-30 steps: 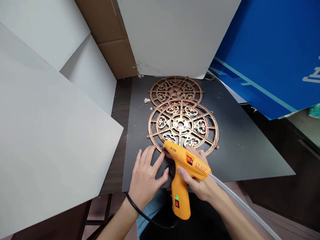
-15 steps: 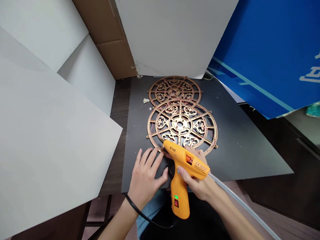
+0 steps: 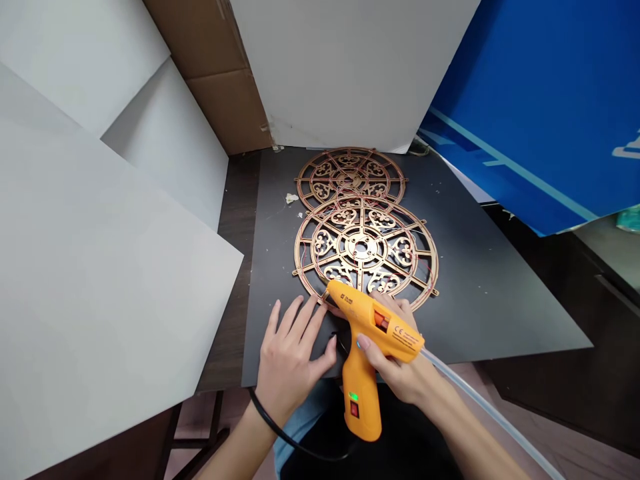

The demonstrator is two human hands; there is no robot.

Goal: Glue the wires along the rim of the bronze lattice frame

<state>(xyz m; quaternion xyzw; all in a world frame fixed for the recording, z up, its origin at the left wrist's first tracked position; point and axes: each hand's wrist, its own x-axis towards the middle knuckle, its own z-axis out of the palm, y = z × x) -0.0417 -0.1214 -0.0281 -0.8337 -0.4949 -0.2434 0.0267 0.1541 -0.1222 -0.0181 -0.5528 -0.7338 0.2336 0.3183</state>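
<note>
Black board (image 3: pixel 480 313): front wooden wheel (image 3: pixel 371 248) lies on it, overlapping rear wheel (image 3: pixel 345 179).
Yellow glue gun (image 3: pixel 363 327) is held around the body by right hand (image 3: pixel 403 377), its tip over the front wheel's near-left edge. Left hand (image 3: pixel 289 357): fingers spread wide, fingertips at that edge. Clear glue stick (image 3: pixel 435 361) trails from the gun's rear; green light (image 3: pixel 353 396) glows on its handle.

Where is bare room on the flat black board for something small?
Widest: the flat black board between round brown openwork wheels and its right edge, specks aside. Narrower: left of them, bordering small white scraps. Crowded: the wheels' near side, with left hand, right hand and orange plastic glue gun.
</note>
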